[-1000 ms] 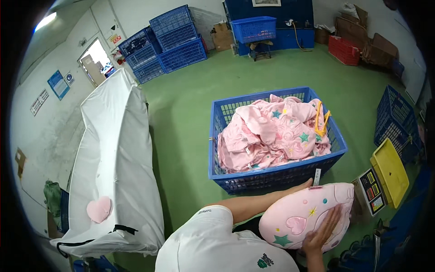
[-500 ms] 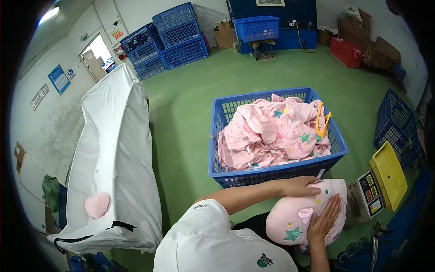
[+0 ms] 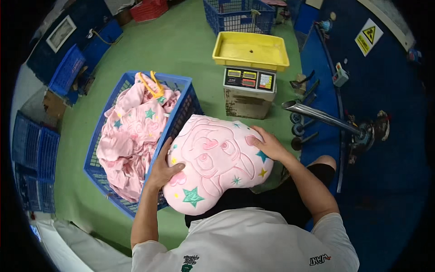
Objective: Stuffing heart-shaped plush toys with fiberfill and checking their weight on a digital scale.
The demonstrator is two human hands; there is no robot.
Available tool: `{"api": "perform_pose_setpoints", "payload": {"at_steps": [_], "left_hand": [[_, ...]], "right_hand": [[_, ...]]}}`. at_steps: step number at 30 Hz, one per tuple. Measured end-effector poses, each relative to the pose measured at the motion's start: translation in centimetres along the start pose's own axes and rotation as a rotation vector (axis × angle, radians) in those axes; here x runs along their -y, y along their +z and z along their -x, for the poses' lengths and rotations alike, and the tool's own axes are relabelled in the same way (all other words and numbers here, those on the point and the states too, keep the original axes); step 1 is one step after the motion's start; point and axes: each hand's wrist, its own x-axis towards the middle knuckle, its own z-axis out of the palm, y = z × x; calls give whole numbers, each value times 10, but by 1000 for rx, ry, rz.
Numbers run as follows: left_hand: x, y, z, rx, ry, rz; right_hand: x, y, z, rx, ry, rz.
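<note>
Across my lap lies a plump pink plush cushion (image 3: 213, 154), with a stitched character face and green, yellow and teal stars. My left hand (image 3: 163, 170) holds its left side, the thumb on top and the fingers along the edge. At the upper right side my right hand (image 3: 270, 143) grips it, thumb over the surface and fingers behind. Just left of my left arm, a blue plastic basket (image 3: 181, 81) is heaped with limp pink fabric covers (image 3: 131, 136). A yellow strap (image 3: 153, 85) lies on that heap.
Ahead stands a scale (image 3: 249, 93) with a yellow tray (image 3: 251, 50). To the right, a slanted metal pipe (image 3: 321, 119) juts from a blue wall panel (image 3: 385, 90). Another blue basket (image 3: 238, 20) is beyond the tray. White cloth (image 3: 77, 245) shows at lower left.
My view has swung right, toward the scale and the metal pipe. The cushion now lies face up across my lap, with my hands at its two sides.
</note>
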Motion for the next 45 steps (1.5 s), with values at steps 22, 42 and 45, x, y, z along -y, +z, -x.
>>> {"api": "perform_pose_setpoints", "payload": {"at_steps": [22, 42, 45], "left_hand": [[-15, 41, -153, 249, -12, 674], [-51, 137, -200, 282, 115, 488], [-50, 114, -203, 292, 90, 606]], "right_hand": [[-83, -57, 68, -420, 46, -673], [-90, -107, 98, -575, -40, -453], [-79, -100, 91, -522, 20, -350]]}}
